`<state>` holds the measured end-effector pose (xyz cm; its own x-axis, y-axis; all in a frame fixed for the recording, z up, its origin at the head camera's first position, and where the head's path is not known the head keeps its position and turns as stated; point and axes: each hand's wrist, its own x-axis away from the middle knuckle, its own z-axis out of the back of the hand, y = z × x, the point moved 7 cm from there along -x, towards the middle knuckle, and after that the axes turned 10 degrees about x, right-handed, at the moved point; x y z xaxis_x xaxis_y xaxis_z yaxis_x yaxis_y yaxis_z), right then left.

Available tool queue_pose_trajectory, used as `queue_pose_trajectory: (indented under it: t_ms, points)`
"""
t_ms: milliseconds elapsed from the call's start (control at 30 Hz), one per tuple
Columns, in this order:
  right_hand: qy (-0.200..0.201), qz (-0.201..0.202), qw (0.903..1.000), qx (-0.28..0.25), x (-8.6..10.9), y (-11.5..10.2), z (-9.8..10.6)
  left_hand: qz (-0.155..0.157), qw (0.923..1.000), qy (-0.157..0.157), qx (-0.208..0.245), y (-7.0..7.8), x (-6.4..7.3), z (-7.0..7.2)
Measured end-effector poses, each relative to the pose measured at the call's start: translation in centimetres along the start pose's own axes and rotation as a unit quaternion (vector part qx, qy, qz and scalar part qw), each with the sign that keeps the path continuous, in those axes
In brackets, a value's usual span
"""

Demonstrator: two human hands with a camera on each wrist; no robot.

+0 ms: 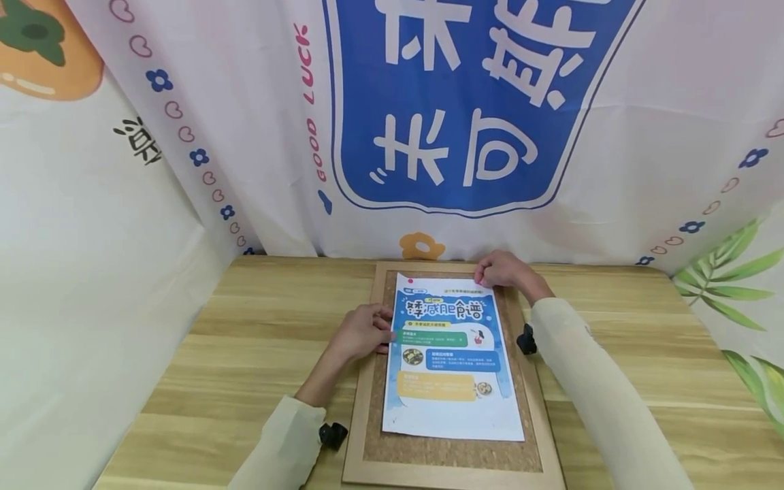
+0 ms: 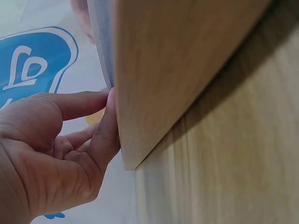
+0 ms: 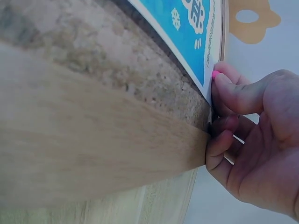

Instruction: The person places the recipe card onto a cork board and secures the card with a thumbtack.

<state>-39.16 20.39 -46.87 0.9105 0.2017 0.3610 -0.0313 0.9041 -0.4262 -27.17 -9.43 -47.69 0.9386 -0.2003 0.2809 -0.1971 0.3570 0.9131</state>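
Note:
A printed paper poster (image 1: 453, 418) with blue, green and yellow panels lies on a wood-framed cork board (image 1: 453, 454). One pink push pin (image 1: 410, 280) sits at its top left corner. At the poster's top right corner my right hand (image 1: 507, 269) pinches another pink push pin (image 3: 215, 74) between thumb and forefinger, its other fingers curled against the frame's edge. Along the poster's left edge, my left hand (image 1: 363, 332) pinches the paper between thumb and forefinger. In the left wrist view those fingertips meet right beside the frame's side (image 2: 154, 84).
The board lies on a wood-grain table (image 1: 269, 340), its far end close to the table's back edge. A printed curtain (image 1: 275, 122) hangs directly behind. Black wrist devices (image 1: 333, 435) show at both sleeves.

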Motion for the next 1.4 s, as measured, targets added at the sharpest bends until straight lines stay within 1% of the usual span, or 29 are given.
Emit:
queue_pose_trajectory:
  t_ms: [333,533,733,1067,1233,1400]
  points:
    - [0.037,0.012,0.9993,0.002,0.3,0.4,0.3,-0.009,0.9999,-0.004,0.009,0.2,0.2,0.0]
    - [0.036,0.004,0.9993,-0.003,-0.1,0.5,0.3,-0.006,0.9999,-0.002,0.009,0.2,0.1,0.1]
    - [0.045,-0.003,0.9990,0.000,-0.2,0.6,0.3,-0.006,0.9999,-0.002,0.008,0.3,0.2,0.1]
    - [0.052,-0.017,0.9985,-0.005,-0.8,1.4,0.4,-0.003,0.9999,-0.007,0.008,0.3,0.1,-0.1]
    - [0.053,-0.017,0.9985,-0.006,-0.7,1.5,0.5,-0.006,1.0000,-0.007,0.003,0.3,0.1,-0.1]
    - [0.058,-0.008,0.9983,-0.007,-0.4,1.2,0.6,-0.010,0.9999,-0.006,0.006,0.4,0.1,-0.1]
